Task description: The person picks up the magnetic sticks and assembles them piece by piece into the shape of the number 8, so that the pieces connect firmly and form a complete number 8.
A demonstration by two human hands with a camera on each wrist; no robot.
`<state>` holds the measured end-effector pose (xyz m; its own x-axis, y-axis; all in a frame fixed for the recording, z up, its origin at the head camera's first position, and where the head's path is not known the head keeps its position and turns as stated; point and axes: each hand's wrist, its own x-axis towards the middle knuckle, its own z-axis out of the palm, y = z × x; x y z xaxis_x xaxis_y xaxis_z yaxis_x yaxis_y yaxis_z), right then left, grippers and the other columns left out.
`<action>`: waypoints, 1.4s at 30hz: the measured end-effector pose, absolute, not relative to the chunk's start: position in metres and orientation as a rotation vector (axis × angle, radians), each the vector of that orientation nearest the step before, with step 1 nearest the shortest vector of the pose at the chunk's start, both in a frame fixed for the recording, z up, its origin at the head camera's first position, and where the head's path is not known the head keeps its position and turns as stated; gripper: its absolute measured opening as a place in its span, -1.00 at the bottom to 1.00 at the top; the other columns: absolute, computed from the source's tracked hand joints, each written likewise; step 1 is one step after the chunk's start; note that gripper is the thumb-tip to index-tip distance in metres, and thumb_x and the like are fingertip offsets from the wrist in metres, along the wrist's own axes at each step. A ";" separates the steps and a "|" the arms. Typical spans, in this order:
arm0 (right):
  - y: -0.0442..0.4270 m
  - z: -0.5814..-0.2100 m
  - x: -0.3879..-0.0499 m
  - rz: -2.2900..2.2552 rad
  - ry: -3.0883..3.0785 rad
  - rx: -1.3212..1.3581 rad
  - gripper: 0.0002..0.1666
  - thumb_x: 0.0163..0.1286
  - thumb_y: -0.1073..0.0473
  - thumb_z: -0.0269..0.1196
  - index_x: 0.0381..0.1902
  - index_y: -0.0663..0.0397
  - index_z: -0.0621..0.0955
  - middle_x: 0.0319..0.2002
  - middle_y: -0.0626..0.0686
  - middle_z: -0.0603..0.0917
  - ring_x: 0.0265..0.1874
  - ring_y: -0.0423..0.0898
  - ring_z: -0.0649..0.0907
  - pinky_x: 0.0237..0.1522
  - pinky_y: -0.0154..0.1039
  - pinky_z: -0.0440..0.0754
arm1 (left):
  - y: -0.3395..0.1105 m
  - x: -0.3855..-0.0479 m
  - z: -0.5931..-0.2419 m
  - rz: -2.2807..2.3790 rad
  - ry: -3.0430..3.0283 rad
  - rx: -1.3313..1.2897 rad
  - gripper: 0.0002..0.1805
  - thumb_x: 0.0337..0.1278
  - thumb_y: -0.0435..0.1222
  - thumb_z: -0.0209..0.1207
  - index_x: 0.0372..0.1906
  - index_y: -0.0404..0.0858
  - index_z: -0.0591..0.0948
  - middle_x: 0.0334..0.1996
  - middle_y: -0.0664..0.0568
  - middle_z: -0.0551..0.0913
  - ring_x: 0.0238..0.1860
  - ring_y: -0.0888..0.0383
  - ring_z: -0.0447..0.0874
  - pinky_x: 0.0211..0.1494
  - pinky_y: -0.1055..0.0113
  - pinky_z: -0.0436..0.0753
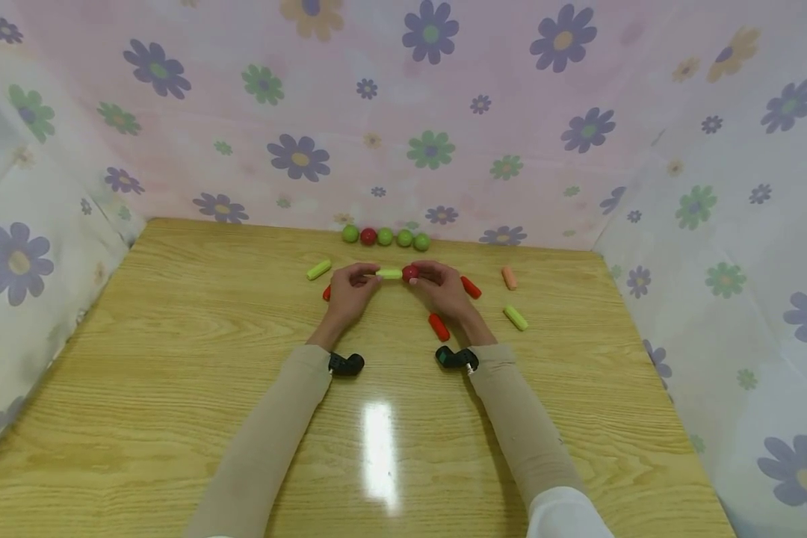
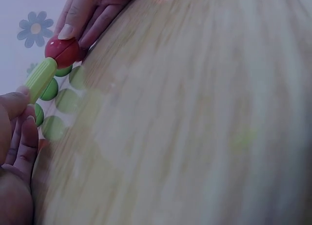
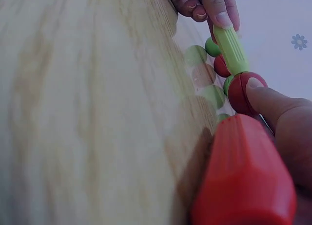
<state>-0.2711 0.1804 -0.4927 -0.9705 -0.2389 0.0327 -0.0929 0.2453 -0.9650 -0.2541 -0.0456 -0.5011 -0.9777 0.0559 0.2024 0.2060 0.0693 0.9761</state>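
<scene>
My left hand (image 1: 353, 293) pinches a ribbed yellow-green rod (image 1: 389, 274) by one end, between thumb and fingers. The rod's other end meets a red ball (image 1: 410, 273), which my right hand (image 1: 446, 290) grips with thumb and fingertips. In the left wrist view the rod (image 2: 41, 80) and ball (image 2: 62, 51) touch end to end. The right wrist view shows my thumb on the seamed red ball (image 3: 242, 92), with a red rod (image 3: 243, 171) large in front, beside that hand. Whether rod and ball are joined cannot be told.
Along the back edge of the wooden table (image 1: 229, 336) stands a row of green balls (image 1: 404, 237) and one red ball (image 1: 368, 236). Around the hands lie yellow-green rods (image 1: 319, 270) (image 1: 515, 318), red rods (image 1: 438, 326) (image 1: 471, 287) and an orange rod (image 1: 508, 278). Flowered cloth walls (image 1: 390, 112) rise behind.
</scene>
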 end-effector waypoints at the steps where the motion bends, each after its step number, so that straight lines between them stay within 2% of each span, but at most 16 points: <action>1: 0.180 -0.493 -0.271 -1.836 2.385 -0.323 -0.51 0.46 0.28 0.29 0.32 0.21 0.55 0.22 0.26 0.61 0.26 0.10 0.58 0.31 -0.14 0.53 | -0.045 -0.254 -0.501 -2.048 -2.215 -0.269 -0.74 0.33 -0.38 0.29 0.04 -0.42 0.70 -0.03 -0.24 0.72 -0.13 0.05 0.70 -0.09 0.45 0.61; 7: 0.180 -0.496 -0.274 -1.845 2.404 -0.331 -0.52 0.44 0.33 0.30 0.29 0.26 0.56 0.20 0.29 0.62 0.23 0.12 0.60 0.29 -0.17 0.55 | -0.042 -0.254 -0.501 -2.000 -2.239 -0.240 -0.75 0.33 -0.40 0.28 0.04 -0.43 0.70 -0.01 -0.26 0.72 -0.07 -0.08 0.70 -0.05 0.40 0.61; 22: 0.178 -0.493 -0.273 -1.803 2.441 -0.309 -0.53 0.42 0.31 0.33 0.26 0.22 0.61 0.18 0.25 0.65 0.19 0.07 0.63 0.25 -0.17 0.58 | -0.040 -0.253 -0.502 -1.943 -2.272 -0.250 -0.75 0.34 -0.39 0.28 0.04 -0.42 0.70 -0.05 -0.25 0.73 -0.10 -0.07 0.70 -0.05 0.35 0.62; 32: 0.177 -0.492 -0.271 -1.818 2.422 -0.301 -0.54 0.43 0.30 0.32 0.26 0.22 0.61 0.18 0.24 0.65 0.18 0.04 0.63 0.22 -0.22 0.59 | -0.043 -0.250 -0.499 -2.010 -2.272 -0.244 -0.67 0.39 -0.35 0.25 0.16 -0.41 0.65 0.11 -0.25 0.68 0.06 -0.11 0.70 0.07 0.24 0.64; 36: 0.177 -0.493 -0.271 -1.820 2.427 -0.304 -0.54 0.42 0.32 0.32 0.26 0.25 0.61 0.17 0.26 0.65 0.18 0.05 0.63 0.20 -0.25 0.60 | -0.044 -0.247 -0.499 -2.017 -2.297 -0.244 -0.62 0.44 -0.32 0.19 0.23 -0.40 0.59 0.18 -0.24 0.63 0.07 -0.10 0.69 0.02 0.33 0.64; 42: 0.178 -0.490 -0.270 -1.785 2.469 -0.298 -0.54 0.42 0.28 0.34 0.26 0.21 0.62 0.17 0.24 0.66 0.18 0.06 0.63 0.21 -0.21 0.60 | -0.045 -0.245 -0.498 -2.053 -2.258 -0.219 -0.62 0.49 -0.33 0.11 0.28 -0.40 0.55 0.13 -0.23 0.62 -0.11 -0.05 0.70 -0.17 0.46 0.60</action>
<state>-0.2701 0.1778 -0.4897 -0.9779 -0.2036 0.0484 -0.1097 0.3019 -0.9470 -0.2447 -0.0447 -0.4983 -0.9864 0.0506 0.1563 0.1604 0.0912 0.9828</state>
